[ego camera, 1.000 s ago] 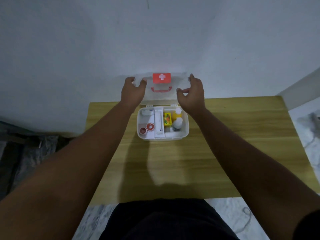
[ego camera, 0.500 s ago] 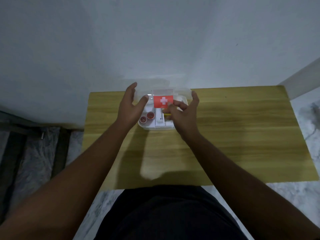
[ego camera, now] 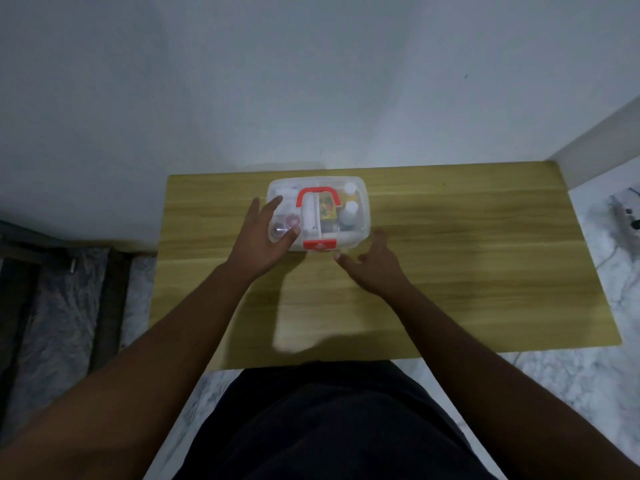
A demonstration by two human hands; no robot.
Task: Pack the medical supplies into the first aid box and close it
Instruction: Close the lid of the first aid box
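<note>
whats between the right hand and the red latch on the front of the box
Nothing: the head view shows only bare wooden table between the right hand and the red latch of the first aid box.

The first aid box (ego camera: 318, 213) sits on the table (ego camera: 450, 265) toward its far edge, near the wall (ego camera: 311, 81). The left hand (ego camera: 264, 242) rests over the box's near-left corner. The right hand (ego camera: 375, 265) lies on the table just before the near-right corner.
</note>
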